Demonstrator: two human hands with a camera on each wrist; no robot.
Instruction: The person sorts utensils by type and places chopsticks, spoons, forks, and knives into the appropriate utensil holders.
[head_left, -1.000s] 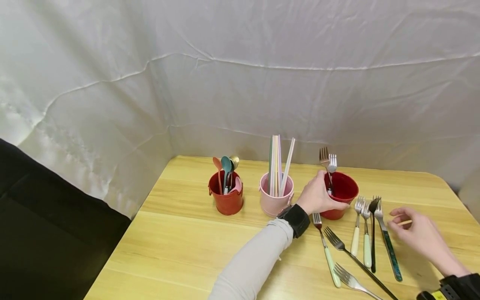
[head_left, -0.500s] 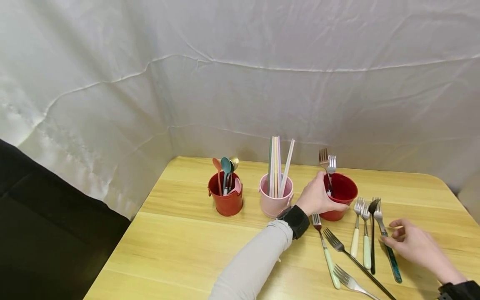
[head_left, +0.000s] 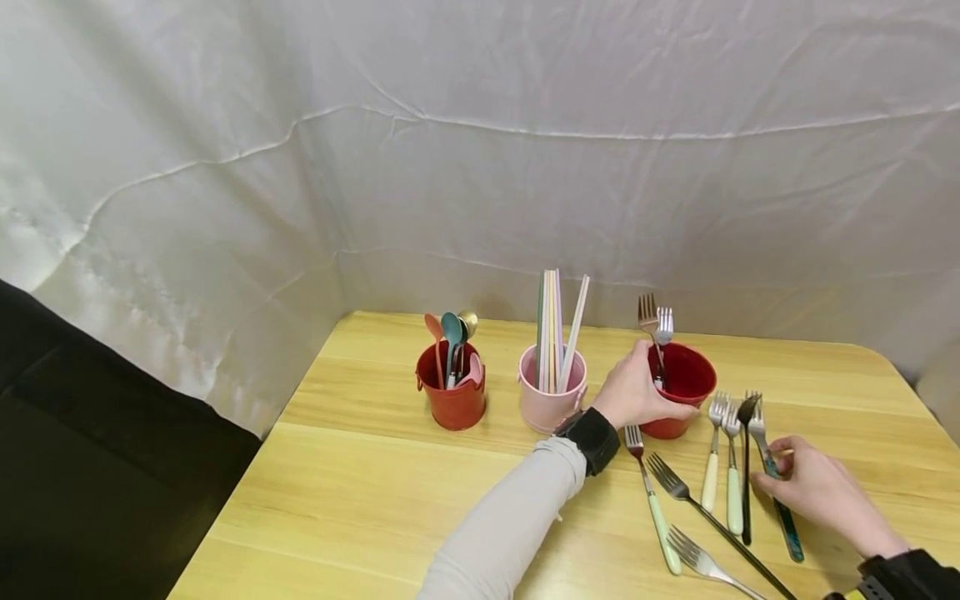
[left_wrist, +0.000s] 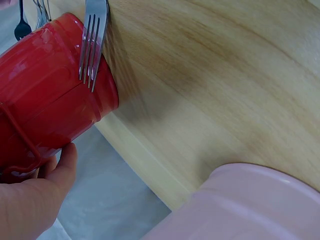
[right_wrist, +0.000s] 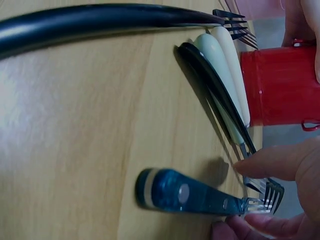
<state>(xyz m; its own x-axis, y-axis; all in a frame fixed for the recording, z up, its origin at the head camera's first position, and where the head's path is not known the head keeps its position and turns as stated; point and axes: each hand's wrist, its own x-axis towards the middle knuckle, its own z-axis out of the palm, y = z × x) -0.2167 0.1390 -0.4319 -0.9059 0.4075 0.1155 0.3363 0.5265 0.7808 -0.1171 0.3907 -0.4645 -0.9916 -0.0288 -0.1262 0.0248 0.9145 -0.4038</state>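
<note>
You sit at a wooden table [head_left: 420, 483] with white cloth [head_left: 480, 167] behind it. Three buckets stand in a row on the far part. The left red bucket [head_left: 452, 400] holds spoons, and the pink bucket [head_left: 551, 404] in the middle holds straws. Your left hand [head_left: 637, 392] grips the side of the right red bucket [head_left: 678, 392], fingers curled around its wall, and two forks stand inside it.

Your right hand [head_left: 817, 492] is at the blue fork [head_left: 776, 492], which lies flat on the table, the last one on the right of the loose forks. Thumb and fingers [right_wrist: 270, 162] pinch it near the neck, just behind the prongs. Next to it lie a black fork [head_left: 746, 475] and two pale-handled forks [head_left: 722, 475], close together, prongs toward the bucket.
</note>
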